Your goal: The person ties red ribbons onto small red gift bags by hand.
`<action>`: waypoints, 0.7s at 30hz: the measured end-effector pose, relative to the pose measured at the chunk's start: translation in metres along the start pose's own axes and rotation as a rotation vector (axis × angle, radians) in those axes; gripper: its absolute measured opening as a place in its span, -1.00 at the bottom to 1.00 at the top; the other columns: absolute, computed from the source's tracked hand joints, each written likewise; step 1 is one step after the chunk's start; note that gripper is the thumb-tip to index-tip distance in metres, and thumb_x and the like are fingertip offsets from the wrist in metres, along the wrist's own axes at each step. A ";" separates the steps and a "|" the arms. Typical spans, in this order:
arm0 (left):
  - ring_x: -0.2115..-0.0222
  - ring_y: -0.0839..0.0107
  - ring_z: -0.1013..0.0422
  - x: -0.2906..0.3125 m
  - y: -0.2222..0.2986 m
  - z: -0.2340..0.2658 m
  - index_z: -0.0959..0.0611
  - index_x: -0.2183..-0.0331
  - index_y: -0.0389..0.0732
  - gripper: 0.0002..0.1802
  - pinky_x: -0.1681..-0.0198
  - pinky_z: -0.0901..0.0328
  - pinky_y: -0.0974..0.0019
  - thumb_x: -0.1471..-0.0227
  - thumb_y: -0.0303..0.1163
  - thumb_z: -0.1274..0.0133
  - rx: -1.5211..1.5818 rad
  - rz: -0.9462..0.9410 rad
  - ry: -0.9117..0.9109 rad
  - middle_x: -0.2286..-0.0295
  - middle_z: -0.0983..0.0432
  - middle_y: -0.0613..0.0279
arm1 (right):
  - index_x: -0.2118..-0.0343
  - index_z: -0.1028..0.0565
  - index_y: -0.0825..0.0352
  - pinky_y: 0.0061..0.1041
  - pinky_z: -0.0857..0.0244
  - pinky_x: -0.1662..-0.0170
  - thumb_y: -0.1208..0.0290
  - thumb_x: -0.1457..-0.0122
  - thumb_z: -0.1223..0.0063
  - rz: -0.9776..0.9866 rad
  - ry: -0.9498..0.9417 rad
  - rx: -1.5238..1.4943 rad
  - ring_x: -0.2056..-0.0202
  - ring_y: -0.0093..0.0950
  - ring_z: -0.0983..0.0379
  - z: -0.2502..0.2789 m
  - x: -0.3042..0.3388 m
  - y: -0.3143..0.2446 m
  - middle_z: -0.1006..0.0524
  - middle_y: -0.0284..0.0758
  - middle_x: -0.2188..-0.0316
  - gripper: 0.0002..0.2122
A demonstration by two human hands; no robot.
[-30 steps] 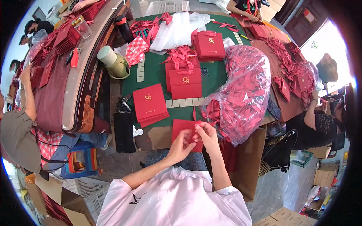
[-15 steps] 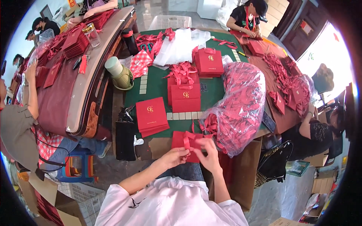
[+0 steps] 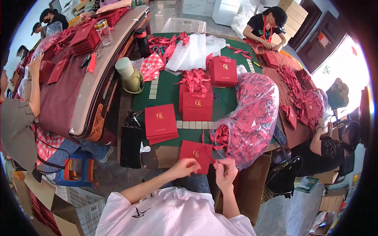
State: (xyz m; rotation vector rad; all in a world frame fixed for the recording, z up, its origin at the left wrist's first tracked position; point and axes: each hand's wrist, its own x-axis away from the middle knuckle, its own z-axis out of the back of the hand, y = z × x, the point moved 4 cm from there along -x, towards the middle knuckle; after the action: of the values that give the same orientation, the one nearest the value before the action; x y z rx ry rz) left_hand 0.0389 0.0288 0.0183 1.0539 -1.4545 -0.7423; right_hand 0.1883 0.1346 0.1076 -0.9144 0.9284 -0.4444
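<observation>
A flat red paper bag (image 3: 191,148) with a gold emblem lies at the table's near edge, in front of me. My right hand (image 3: 226,173) is closed in a pinch at the bag's right side, on a thin red ribbon (image 3: 213,160) that runs over the bag. Over the bag's lower left part, my left hand (image 3: 186,167) has its fingers curled together; whether anything is between them is hidden. A small stack of red bags (image 3: 160,122) lies farther left. Just right of the bag, loose red ribbons fill a big clear plastic sack (image 3: 256,114).
More red bags (image 3: 197,107) with ribbons piled on them stand mid-table on the green top (image 3: 165,94). A green thermos jug (image 3: 129,75) and a black bottle (image 3: 142,42) line the left edge. A phone (image 3: 280,135) lies right of the sack. Co-workers sit at side tables.
My hands have drawn apart, the right one pulling the ribbon to the right and down. The ribbon loop that stood over the bag is gone, and its emblem now shows.
</observation>
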 end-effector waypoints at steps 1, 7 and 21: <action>0.41 0.34 -0.52 0.004 0.008 0.014 -0.59 0.18 -0.19 -0.75 0.40 -0.39 0.31 -0.10 -0.31 -0.16 -0.310 -0.284 0.242 0.46 -0.53 0.27 | 0.27 -0.44 0.44 -0.68 -0.32 0.43 0.71 -0.19 0.06 -0.011 0.009 0.071 0.47 -0.66 -0.46 0.004 -0.004 -0.003 -0.50 -0.35 0.50 -0.91; 0.32 0.03 -0.51 -0.008 0.032 0.051 -0.51 0.05 -0.22 -0.57 0.33 -0.44 0.13 0.01 -0.42 -0.19 -0.912 -0.440 0.588 0.18 -0.38 0.04 | 0.28 -0.55 0.37 -0.50 -0.36 0.39 0.60 -0.12 -0.16 -0.144 -0.180 0.192 0.45 -0.39 -0.52 -0.039 -0.028 0.006 -0.54 -0.23 0.41 -0.89; 0.26 -0.02 -0.46 -0.026 0.026 0.060 -0.47 0.21 -0.25 -0.68 0.26 -0.41 0.03 0.06 -0.54 -0.16 -0.934 -0.351 0.393 0.19 -0.32 0.04 | 0.40 -0.55 0.33 -0.30 -0.37 0.34 0.48 -0.07 -0.21 -0.376 -0.115 0.296 0.42 -0.24 -0.54 -0.094 0.005 0.077 -0.58 -0.22 0.47 -0.92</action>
State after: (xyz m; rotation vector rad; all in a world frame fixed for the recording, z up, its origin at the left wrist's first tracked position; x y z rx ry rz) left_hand -0.0257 0.0561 0.0212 0.6489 -0.4609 -1.2180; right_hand 0.1094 0.1295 0.0155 -0.8319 0.5642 -0.8188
